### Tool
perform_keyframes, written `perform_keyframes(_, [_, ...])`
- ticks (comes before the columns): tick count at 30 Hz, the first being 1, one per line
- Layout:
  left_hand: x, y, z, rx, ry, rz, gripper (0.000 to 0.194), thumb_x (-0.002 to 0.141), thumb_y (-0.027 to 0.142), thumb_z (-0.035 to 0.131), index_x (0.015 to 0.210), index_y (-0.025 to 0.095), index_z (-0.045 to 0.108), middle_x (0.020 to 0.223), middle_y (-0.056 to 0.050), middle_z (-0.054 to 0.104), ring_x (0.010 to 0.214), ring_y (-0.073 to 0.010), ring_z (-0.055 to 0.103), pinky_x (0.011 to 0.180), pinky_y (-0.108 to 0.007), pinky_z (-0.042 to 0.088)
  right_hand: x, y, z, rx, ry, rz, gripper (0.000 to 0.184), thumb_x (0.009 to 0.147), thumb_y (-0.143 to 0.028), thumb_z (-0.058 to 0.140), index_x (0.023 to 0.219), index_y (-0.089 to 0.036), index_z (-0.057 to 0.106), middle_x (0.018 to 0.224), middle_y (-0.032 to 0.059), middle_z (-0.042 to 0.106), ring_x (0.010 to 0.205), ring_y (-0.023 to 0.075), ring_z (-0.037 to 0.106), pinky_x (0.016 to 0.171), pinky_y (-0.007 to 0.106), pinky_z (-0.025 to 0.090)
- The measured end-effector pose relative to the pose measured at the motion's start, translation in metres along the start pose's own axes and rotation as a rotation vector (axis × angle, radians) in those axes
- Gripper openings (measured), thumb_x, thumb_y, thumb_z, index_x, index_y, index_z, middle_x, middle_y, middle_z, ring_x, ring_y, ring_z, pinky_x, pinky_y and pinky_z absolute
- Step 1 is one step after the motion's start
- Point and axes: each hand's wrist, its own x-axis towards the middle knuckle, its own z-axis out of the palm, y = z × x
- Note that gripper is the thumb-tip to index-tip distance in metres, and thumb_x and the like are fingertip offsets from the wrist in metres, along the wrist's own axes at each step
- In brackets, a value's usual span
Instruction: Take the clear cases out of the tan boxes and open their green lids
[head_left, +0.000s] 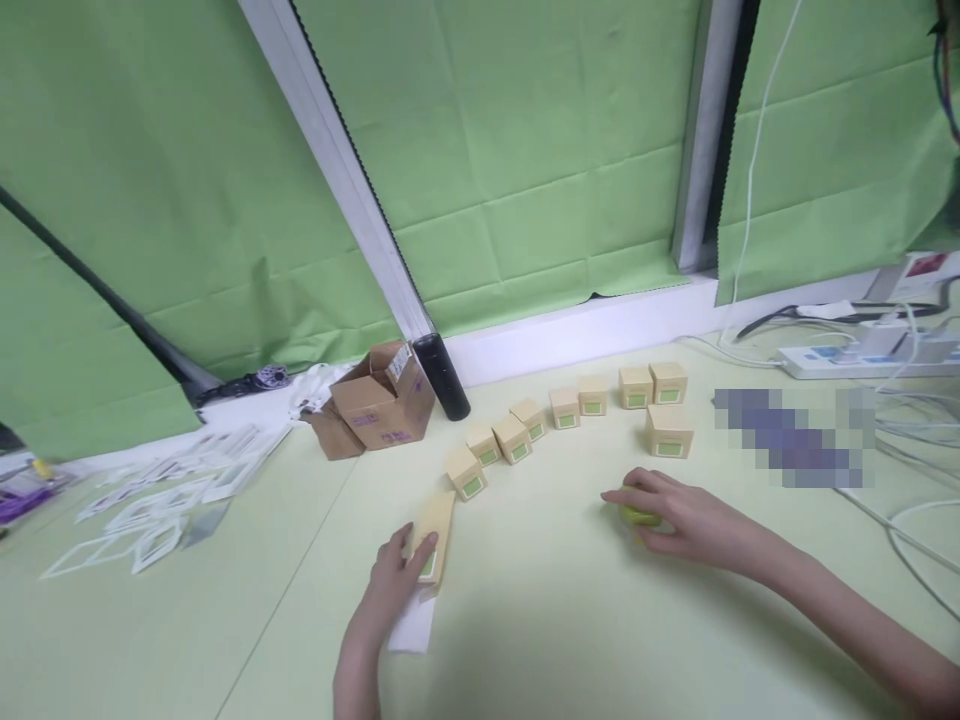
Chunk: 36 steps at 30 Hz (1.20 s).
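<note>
My left hand [395, 568] is wrapped round a tan cardboard box [437, 522] with a green label, lower left of centre. The box looks longer than the others, and a white paper flap [412, 626] sticks out below it. My right hand [679, 515] grips a small yellow-green object [640, 515] just above the table. The fingers cover much of that object, so its kind is unclear. Several small tan boxes with green labels stand in a curved row beyond my hands, among them one box [466, 474] near the left hand and one [670, 432] beyond the right.
An open brown carton [384, 396] and a black cylinder [442, 377] stand by the wall. White frame-like cutouts [161, 510] lie at left. A power strip [825, 362] and loose white cables [911, 500] are at right, near a blurred-out patch. Green curtains [525, 150] hang behind.
</note>
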Motion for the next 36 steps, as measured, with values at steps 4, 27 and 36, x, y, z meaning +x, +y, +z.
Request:
perform_keyframes(4, [-0.021,0.019,-0.005,-0.292,-0.251,-0.034,0.051,0.070,0.061,0.057,0.098,0.018,0.058,0.107,-0.011,0.068,0.091,-0.0264,0.065,0.081,-0.033,0.050,0.001,-0.004,-0.005,0.029,-0.128,0.014,0.046,0.090,-0.024,0.044,0.136,-0.033,0.044,0.110,0.0090,0.057,0.097,0.0247,0.059,0.075,0.036,0.050])
perform_keyframes(27, [-0.031,0.143,0.112,-1.002,-0.857,0.183,0.051,0.071,0.032,0.073,0.115,0.019,0.050,0.105,-0.010,0.066,0.103,-0.0246,0.060,0.083,-0.031,0.044,0.016,-0.017,0.000,1.073,0.181,0.414,0.047,0.079,-0.060,0.056,0.103,-0.020,0.056,0.086,0.0037,0.064,0.081,0.0209,0.062,0.072,0.036,0.050])
perform_keyframes(36, [-0.030,0.141,0.128,-1.133,-0.536,-0.035,0.039,0.071,0.043,0.071,0.094,0.013,0.064,0.094,-0.011,0.070,0.087,-0.0241,0.065,0.073,-0.029,0.047,0.006,-0.020,0.015,0.847,0.070,0.367,0.072,0.082,-0.069,0.042,0.133,-0.017,0.043,0.128,0.0153,0.049,0.118,0.0287,0.048,0.097,0.046,0.041])
